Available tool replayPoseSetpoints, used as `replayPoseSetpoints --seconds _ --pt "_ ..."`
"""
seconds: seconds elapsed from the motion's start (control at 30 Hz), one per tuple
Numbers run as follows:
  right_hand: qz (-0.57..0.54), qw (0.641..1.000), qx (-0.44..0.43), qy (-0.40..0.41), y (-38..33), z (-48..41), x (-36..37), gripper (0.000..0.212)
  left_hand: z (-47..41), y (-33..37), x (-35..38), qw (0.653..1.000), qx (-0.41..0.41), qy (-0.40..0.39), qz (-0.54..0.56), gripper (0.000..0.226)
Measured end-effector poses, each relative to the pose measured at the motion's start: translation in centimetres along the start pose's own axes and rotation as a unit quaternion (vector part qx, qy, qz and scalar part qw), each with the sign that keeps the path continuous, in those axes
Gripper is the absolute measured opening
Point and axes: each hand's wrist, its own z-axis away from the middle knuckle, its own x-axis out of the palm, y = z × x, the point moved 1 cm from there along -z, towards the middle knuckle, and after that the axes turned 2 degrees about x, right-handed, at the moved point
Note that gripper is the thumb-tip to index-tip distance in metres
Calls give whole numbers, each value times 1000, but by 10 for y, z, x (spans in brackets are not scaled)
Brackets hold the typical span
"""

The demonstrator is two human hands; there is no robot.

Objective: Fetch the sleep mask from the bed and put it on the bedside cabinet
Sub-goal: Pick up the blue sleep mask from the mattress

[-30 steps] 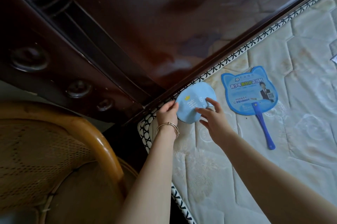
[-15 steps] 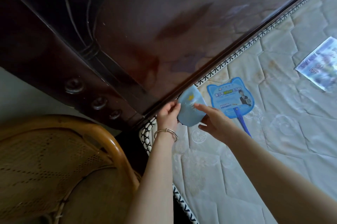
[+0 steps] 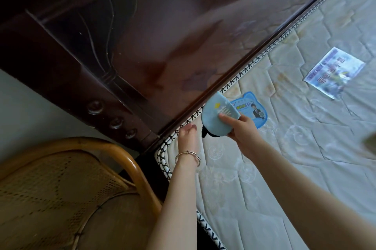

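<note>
Above the mattress [image 3: 264, 178] corner, near the dark headboard [image 3: 162, 35]: the right hand [image 3: 242, 129] pinches the light-blue sleep mask [image 3: 216, 115], thumb on its printed face, the mask lifted clear of the bed with its dark strap [image 3: 205, 133] dangling below. The left hand [image 3: 188, 133] hangs just beside it, fingers loose and holding nothing. A blue fan [image 3: 254, 110] lies behind the mask; a leaflet [image 3: 333, 72] lies well apart. The step in hand appears to be the carry. The bedside cabinet is not in view, so the 1 hand should keep a firm pinch, gather the strap, and clear the wicker chair [image 3: 61, 188] while turning.
</note>
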Motion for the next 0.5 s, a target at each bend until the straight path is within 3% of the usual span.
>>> replayPoseSetpoints --seconds 0.13,0.2,0.37,0.5 --pt "-12 999 -40 15 -12 22 1 31 14 4 0 986 -134 -18 95 15" --pt "-15 999 -48 12 -17 34 3 35 28 12 2 967 -175 -47 178 28" --pt "4 999 -33 32 -24 57 14 27 60 43 8 937 -127 -171 276 56" --pt "40 995 -52 70 -31 73 18 26 77 63 10 938 -86 -238 235 49"
